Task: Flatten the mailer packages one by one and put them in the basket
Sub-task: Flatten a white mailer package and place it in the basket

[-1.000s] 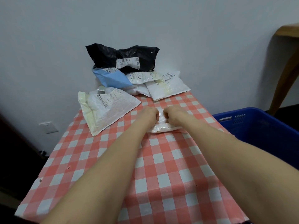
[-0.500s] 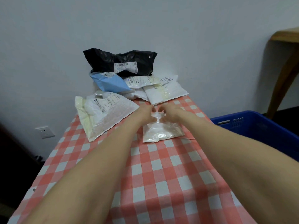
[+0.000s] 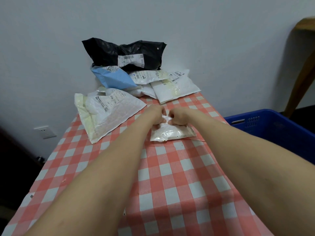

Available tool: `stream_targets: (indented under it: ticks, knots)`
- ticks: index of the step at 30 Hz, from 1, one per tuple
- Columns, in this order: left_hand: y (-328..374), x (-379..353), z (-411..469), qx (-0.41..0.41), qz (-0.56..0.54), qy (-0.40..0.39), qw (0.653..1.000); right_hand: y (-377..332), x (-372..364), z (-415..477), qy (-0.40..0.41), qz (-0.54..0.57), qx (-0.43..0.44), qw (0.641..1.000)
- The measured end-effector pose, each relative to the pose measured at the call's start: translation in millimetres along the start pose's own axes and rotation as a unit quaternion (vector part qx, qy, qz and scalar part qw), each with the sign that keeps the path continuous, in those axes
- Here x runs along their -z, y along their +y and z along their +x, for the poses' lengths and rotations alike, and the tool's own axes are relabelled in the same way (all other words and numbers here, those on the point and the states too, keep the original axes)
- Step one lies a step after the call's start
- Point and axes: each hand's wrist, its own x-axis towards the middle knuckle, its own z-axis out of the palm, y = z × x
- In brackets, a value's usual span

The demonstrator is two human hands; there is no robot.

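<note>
Head view: two bare forearms reach across a tabletop (image 3: 170,184) covered in red-and-white checked cloth. The left hand (image 3: 154,114) and right hand (image 3: 178,117), close together with fingers curled, pinch the bunched far edge of a small mailer (image 3: 172,134). It lies on the cloth toward the right side. The mailer is thin, glossy white plastic, crinkled and slightly puffed. To flatten it well, it probably helps to pull that edge taut, then smooth with flat palms so trapped air escapes. The basket (image 3: 272,126), rigid blue plastic with slotted walls, stands just right of the tabletop. A pile (image 3: 136,77) of soft black, blue and white mailers lies at the far end.
</note>
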Motion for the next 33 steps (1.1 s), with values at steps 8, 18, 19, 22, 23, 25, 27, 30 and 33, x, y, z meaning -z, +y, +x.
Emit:
stream_targets:
  ticks: [8, 18, 19, 22, 23, 25, 27, 30, 33]
  knots:
    - [-5, 9, -3, -0.005, 0.018, 0.005, 1.0, 7, -5, -2, 0.064, 0.177, 0.0, 0.982]
    - [2, 7, -2, 0.025, -0.012, 0.011, 1.0, 26, 13, -33, -0.002, 0.073, -0.173, 0.982]
    - [4, 4, -2, 0.03, -0.009, -0.002, 1.0, 24, 11, -35, -0.024, 0.072, -0.179, 0.981]
    - [3, 1, -4, 0.047, 0.027, -0.009, 0.998, 22, 2, -29, 0.005, 0.083, -0.181, 0.98]
    - [1, 1, -4, 0.057, 0.039, -0.01, 0.998, 22, -1, -26, 0.03, 0.078, -0.177, 0.981]
    - [-4, 3, -4, 0.073, 0.034, -0.017, 0.997, 22, -3, -20, 0.057, 0.081, -0.174, 0.98]
    - [-8, 6, -4, 0.074, -0.034, -0.017, 0.997, 22, 1, -16, 0.086, 0.104, -0.15, 0.979]
    - [-16, 6, -3, 0.044, -0.103, 0.028, 0.993, 23, 6, -10, 0.142, 0.157, -0.099, 0.972]
    - [-21, 4, -6, 0.047, -0.116, 0.073, 0.99, 23, 6, -1, 0.205, 0.179, -0.112, 0.956]
